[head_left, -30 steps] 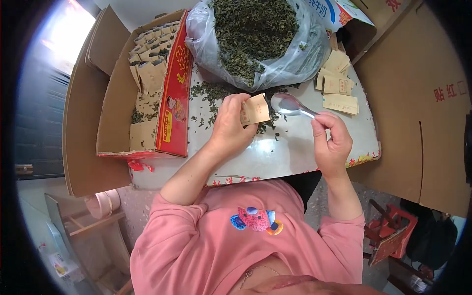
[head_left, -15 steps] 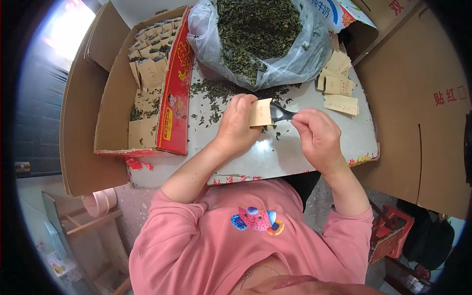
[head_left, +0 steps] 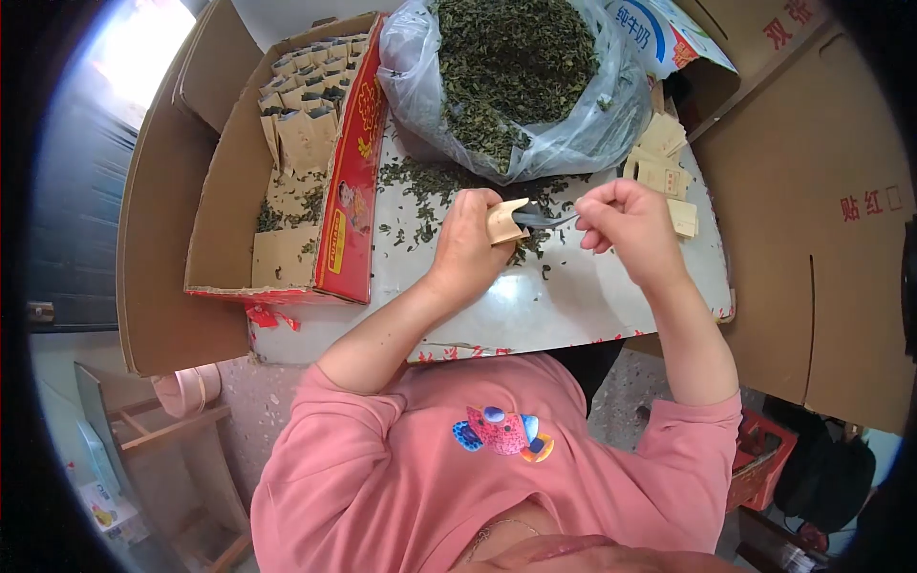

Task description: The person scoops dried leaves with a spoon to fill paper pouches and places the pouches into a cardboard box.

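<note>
My left hand (head_left: 462, 246) is closed around a small brown paper bag (head_left: 503, 222), whose open mouth faces right. In that mouth sits the front of a black spoon (head_left: 543, 221), so its tip is hidden. The fingertips of my right hand (head_left: 632, 229) pinch the spoon's handle. Just beyond both hands stands a clear plastic bag (head_left: 406, 72) filled with dark dried leaves (head_left: 516, 72) that look like tea. Loose leaves (head_left: 420, 186) lie scattered on the white tabletop around my left hand.
To the left, a red-sided cardboard box (head_left: 355, 191) holds rows of filled paper bags (head_left: 310, 138) and some loose leaves. Flat paper bags (head_left: 662, 179) are piled at the table's right. Large cardboard (head_left: 793, 239) walls the right side; a milk carton box (head_left: 659, 38) stands behind.
My right hand has risen away from my body and turned, tilting the spoon's handle up. The paper bag's mouth now gapes wider. The whole view has shifted slightly.
</note>
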`<act>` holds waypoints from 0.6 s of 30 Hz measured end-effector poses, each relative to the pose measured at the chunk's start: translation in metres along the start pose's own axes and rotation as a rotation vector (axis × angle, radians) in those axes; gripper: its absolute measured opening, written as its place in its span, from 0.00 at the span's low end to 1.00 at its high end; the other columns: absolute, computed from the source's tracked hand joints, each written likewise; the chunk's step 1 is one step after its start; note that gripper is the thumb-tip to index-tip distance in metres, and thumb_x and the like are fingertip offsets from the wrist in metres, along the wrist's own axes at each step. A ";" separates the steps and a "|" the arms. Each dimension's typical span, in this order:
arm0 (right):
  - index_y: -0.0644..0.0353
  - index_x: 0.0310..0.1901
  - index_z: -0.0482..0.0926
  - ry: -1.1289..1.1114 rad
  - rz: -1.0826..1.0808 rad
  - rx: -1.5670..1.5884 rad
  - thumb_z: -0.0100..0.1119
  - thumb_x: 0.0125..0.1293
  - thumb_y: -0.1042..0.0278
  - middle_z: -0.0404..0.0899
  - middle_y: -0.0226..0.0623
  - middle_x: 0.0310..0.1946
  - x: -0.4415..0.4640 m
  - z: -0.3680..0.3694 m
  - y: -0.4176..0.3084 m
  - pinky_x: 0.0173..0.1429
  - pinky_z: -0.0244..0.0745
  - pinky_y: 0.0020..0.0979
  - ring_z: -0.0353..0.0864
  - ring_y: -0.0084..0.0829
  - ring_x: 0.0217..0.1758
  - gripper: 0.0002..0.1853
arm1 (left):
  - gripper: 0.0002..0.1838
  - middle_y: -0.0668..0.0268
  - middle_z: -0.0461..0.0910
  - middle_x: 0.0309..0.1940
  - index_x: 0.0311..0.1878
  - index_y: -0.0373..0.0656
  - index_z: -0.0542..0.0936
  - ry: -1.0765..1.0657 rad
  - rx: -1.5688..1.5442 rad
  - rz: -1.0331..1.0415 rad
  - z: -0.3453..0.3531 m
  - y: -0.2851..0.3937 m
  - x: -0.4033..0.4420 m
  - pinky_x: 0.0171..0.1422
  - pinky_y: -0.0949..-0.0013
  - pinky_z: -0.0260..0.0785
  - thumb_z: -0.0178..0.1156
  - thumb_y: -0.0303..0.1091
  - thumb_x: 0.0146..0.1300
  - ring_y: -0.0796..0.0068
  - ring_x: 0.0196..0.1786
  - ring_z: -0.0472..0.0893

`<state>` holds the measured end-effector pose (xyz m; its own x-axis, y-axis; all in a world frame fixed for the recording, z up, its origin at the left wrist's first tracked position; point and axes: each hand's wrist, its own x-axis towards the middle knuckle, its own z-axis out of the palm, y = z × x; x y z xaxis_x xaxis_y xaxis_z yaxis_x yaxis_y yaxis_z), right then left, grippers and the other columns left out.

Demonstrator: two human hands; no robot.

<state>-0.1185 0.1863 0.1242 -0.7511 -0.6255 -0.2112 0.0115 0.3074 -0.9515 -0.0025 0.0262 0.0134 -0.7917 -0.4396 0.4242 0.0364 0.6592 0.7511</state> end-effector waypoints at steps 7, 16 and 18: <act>0.63 0.37 0.78 0.073 -0.026 0.114 0.63 0.65 0.68 0.81 0.32 0.26 0.033 -0.020 -0.004 0.27 0.73 0.21 0.79 0.19 0.23 0.07 | 0.20 0.53 0.71 0.41 0.45 0.38 0.69 0.077 -0.074 -0.134 -0.003 -0.013 0.003 0.52 0.59 0.68 0.67 0.24 0.51 0.52 0.46 0.73; 0.63 0.37 0.79 -0.003 0.073 0.051 0.63 0.65 0.68 0.81 0.32 0.26 0.093 0.032 -0.002 0.24 0.76 0.20 0.79 0.20 0.22 0.07 | 0.21 0.57 0.71 0.41 0.46 0.38 0.69 0.113 -0.083 -0.104 -0.004 -0.020 0.003 0.52 0.65 0.67 0.66 0.25 0.52 0.61 0.45 0.74; 0.63 0.37 0.78 0.037 0.080 0.038 0.63 0.65 0.68 0.81 0.33 0.27 0.105 0.039 -0.005 0.25 0.76 0.21 0.80 0.20 0.22 0.07 | 0.21 0.57 0.71 0.41 0.47 0.38 0.69 0.115 -0.088 -0.092 -0.005 -0.021 0.004 0.52 0.65 0.67 0.66 0.25 0.52 0.62 0.45 0.74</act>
<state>-0.1714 0.0914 0.0983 -0.7706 -0.5729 -0.2792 0.0972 0.3272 -0.9399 -0.0033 0.0071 0.0018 -0.7196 -0.5656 0.4029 0.0242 0.5595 0.8285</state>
